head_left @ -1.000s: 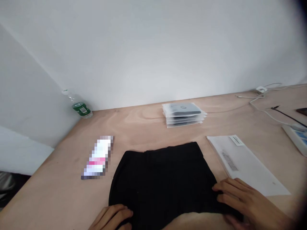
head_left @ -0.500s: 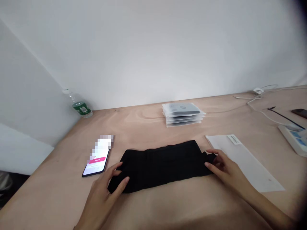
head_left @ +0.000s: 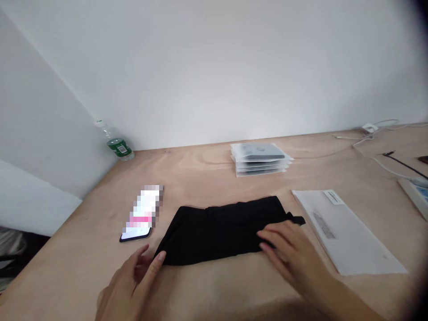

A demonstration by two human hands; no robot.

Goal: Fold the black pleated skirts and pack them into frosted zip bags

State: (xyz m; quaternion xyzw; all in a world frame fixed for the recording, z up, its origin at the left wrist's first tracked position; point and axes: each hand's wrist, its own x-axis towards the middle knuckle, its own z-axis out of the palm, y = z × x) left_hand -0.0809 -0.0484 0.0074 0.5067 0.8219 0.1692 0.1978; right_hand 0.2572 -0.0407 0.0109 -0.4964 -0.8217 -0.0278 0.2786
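Centrally, toward the near side of a pale wooden table (head_left: 83, 263), a black cloth (head_left: 217, 234) lay flat, doubled into a wide band, with a small rumpled tab sticking out at its right end. Two bare hands reached in from the bottom of the view, one at each side of it. The left hand (head_left: 125, 285) was at the cloth's near left corner, its thumb and fingers spread well apart; the thumb tip met the cloth's edge, and nothing was gripped. The right hand (head_left: 294, 252) rested over the right part of the cloth, fingers bent and the thumb close beneath them at the near edge; whether they pinched the fabric could not be told.

Left of the cloth lay a phone (head_left: 143, 214) with its screen lit, most of it masked by coarse blocks. To the right, a flat, whitish packet (head_left: 347, 232) carried a barcode label near its far end. Beyond the cloth, near the white wall (head_left: 234, 67), sat a neat stack of frosted pouches (head_left: 261, 160) with dark contents. A clear bottle with a green label (head_left: 119, 146) was in the far left corner. At far right were a power strip (head_left: 414, 196), partly cut off, and a white cable (head_left: 377, 165).
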